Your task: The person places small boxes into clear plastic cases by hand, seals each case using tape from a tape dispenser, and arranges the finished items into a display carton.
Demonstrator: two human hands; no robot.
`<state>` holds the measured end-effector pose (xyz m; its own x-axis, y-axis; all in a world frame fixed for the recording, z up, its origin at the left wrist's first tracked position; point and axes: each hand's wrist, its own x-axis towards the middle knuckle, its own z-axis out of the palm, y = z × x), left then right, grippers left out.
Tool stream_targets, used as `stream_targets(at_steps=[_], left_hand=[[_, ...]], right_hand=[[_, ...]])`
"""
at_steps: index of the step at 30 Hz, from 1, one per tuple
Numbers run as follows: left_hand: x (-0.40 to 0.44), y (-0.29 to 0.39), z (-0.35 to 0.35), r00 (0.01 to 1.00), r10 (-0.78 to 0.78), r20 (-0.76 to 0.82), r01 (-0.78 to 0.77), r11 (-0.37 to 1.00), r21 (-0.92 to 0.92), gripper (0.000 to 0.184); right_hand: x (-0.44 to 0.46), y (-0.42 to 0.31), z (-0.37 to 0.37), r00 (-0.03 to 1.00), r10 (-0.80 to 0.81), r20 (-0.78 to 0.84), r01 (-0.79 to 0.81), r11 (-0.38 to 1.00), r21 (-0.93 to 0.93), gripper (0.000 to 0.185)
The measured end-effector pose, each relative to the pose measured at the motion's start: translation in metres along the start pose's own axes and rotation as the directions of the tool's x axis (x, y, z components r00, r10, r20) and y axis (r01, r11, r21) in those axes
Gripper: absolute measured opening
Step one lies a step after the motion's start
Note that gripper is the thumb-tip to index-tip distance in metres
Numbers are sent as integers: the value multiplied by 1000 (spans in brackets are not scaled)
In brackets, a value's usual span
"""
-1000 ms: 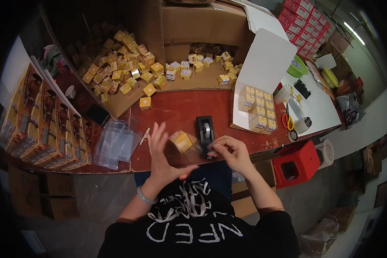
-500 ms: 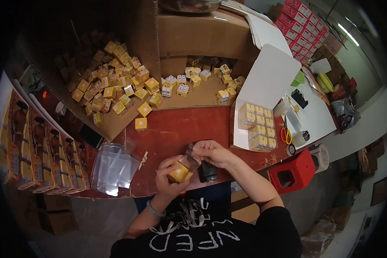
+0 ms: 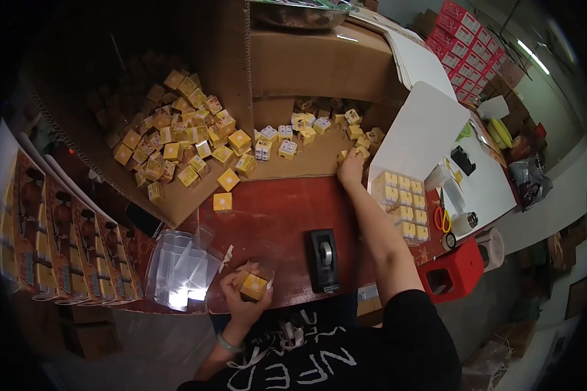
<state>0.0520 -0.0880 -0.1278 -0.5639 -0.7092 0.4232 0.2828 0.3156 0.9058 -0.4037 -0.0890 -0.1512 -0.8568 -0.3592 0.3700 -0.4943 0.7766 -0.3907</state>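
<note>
Near the table's front edge my left hand (image 3: 239, 304) is closed around a clear plastic box with a yellow cube (image 3: 253, 287) inside; a transparent flap stands up beside the cube. My right hand (image 3: 351, 171) reaches far forward to the small yellow boxes (image 3: 362, 152) at the right end of the cardboard tray, its fingers on or just at one of them; the fingertips are partly hidden. Between the arms, a black tape dispenser (image 3: 323, 260) sits on the red table (image 3: 274, 215). Flat clear plastic boxes (image 3: 179, 267) lie to the left of my left hand.
A big carton (image 3: 195, 212) holds a heap of yellow cubes (image 3: 173, 151). At the right stand an open white box (image 3: 424, 124) with packed yellow boxes (image 3: 404, 205), scissors (image 3: 442, 219) and a red stool (image 3: 460, 270). Printed packages (image 3: 65, 241) line the left side.
My right hand has left the plastic box by my left hand and moved forward to the yellow boxes at the back. My left hand still holds the cube in its plastic, lower and further left.
</note>
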Motion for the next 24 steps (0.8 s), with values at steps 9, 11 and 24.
stream_targets(at_steps=[9, 11, 24], left_hand=[[-18, 12, -15, 999, -39, 19, 37, 995, 92, 66], [-21, 13, -20, 999, -50, -12, 51, 993, 107, 66], [-33, 32, -53, 974, -124, -192, 113, 991, -66, 75]], right_hand=[[-10, -42, -77, 689, -317, 651, -153, 815, 559, 40], [-50, -87, -119, 602, -387, 698, -110, 826, 552, 43], [-254, -106, -95, 439, -576, 689, -128, 719, 683, 35]])
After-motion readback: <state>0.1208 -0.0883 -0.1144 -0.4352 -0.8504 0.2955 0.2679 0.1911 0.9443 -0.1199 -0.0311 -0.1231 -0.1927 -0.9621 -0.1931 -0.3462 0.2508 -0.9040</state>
